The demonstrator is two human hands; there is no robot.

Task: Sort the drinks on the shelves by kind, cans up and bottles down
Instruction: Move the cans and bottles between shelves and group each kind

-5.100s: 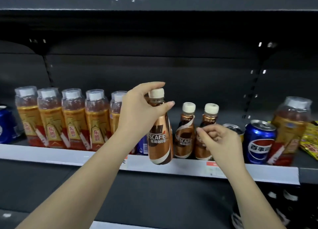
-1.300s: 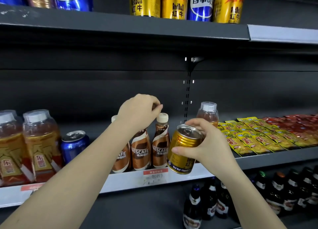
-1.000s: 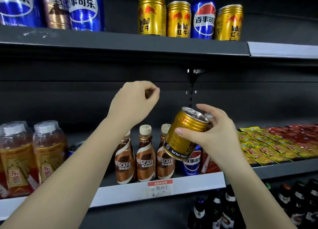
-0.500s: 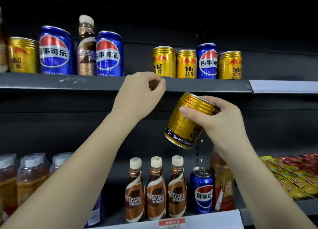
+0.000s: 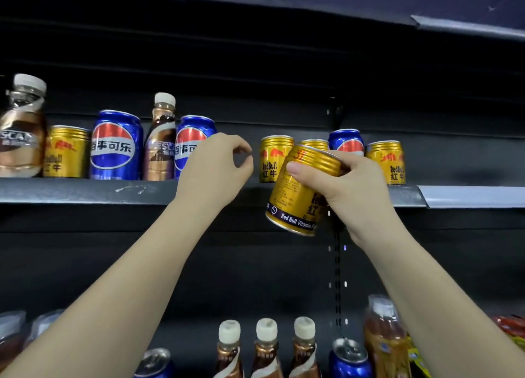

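Note:
My right hand grips a gold Red Bull can near its top, tilted, just in front of the upper shelf's edge. My left hand hovers beside it with fingers curled and thumb near forefinger, holding nothing. On the upper shelf stand gold Red Bull cans, blue Pepsi cans and two brown Nescafe bottles. Below, three Nescafe bottles stand in a row with Pepsi cans either side.
A gap on the upper shelf lies between the Pepsi can behind my left hand and the Red Bull group. A large amber bottle stands at lower right beside snack packets. A grey price strip edges the shelf at right.
My right hand has lifted the Red Bull can from the lower shelf up to the upper shelf's edge. My left hand rose with it, empty. The view tilted upward.

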